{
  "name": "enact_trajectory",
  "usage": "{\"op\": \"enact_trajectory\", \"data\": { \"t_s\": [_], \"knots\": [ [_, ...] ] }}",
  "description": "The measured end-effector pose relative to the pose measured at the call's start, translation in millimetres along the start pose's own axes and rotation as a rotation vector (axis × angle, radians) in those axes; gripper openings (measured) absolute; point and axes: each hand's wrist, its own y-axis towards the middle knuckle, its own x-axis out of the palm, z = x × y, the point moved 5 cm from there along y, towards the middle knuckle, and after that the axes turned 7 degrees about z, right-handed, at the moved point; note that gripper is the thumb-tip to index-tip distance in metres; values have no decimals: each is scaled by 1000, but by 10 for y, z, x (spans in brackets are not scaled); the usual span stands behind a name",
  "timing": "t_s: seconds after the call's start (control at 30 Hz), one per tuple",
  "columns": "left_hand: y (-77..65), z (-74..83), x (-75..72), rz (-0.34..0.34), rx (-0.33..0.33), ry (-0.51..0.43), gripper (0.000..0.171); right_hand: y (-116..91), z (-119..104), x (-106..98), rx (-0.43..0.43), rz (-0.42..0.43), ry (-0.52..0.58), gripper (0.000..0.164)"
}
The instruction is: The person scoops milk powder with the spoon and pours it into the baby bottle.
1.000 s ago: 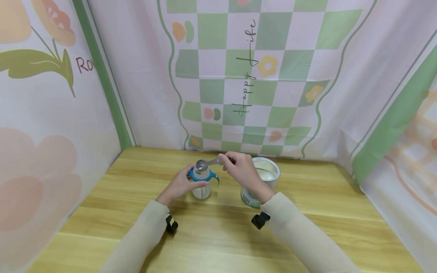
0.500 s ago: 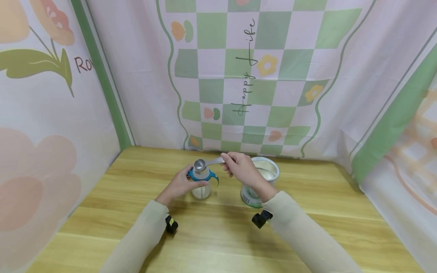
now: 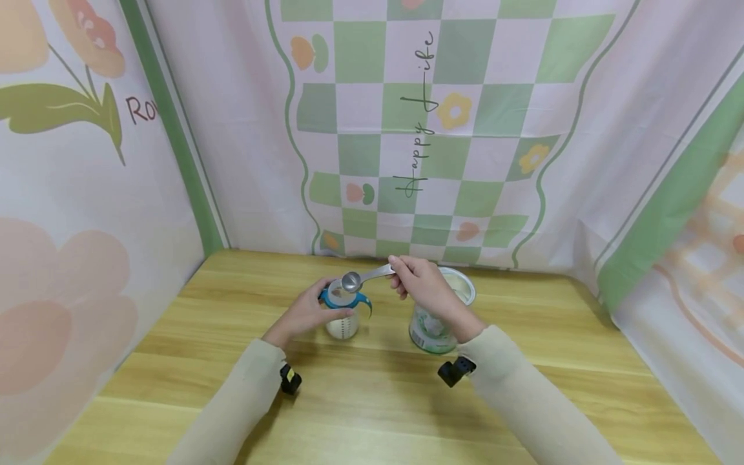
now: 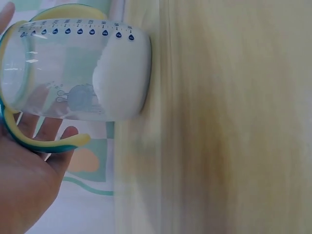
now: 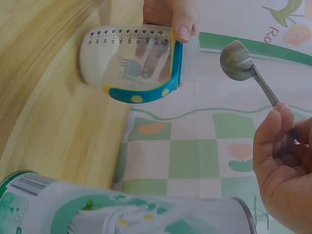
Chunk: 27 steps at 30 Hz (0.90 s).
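My left hand (image 3: 308, 314) grips a clear baby bottle (image 3: 343, 326) at its blue two-handled collar, thumb in front and fingers behind. The bottle stands upright on the table with its top open. White powder (image 4: 122, 78) fills its lower part, its surface uneven, beside the printed scale. Between thumb and fingers, my right hand (image 3: 423, 284) pinches the handle of a metal measuring spoon (image 5: 237, 62). Its round bowl is just above and slightly right of the bottle's mouth in the head view. Below my right hand stands an opened milk powder can (image 3: 433, 332), partly hidden by that hand.
The wooden table (image 3: 360, 407) runs back to a green-and-white checked curtain (image 3: 407, 155). More patterned cloth hangs at both sides. A small black camera (image 3: 456, 371) sits at my right wrist and another black camera (image 3: 290, 379) at my left.
My right hand and the spoon have moved to the right, the bowl shifting from over the bottle's mouth toward its right side. My left hand and the bottle have stayed in place.
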Motion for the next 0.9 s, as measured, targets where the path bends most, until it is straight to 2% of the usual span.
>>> {"op": "enact_trajectory", "data": {
  "t_s": [0.17, 0.33, 0.6, 0.9],
  "knots": [
    [6, 71, -10, -16, 49, 0, 81, -14, 29, -114, -7, -3, 24, 44],
    [11, 204, -47, 10, 118, 40, 86, -20, 82, -285, -2, 29, 33, 42],
    [61, 394, -85, 44, 201, 32, 82, -44, 166, -551, 5, 87, 26, 44],
    [96, 668, -38, 90, 352, -19, 69, -139, 222, -797, 38, 122, -41, 53]
  ]
}}
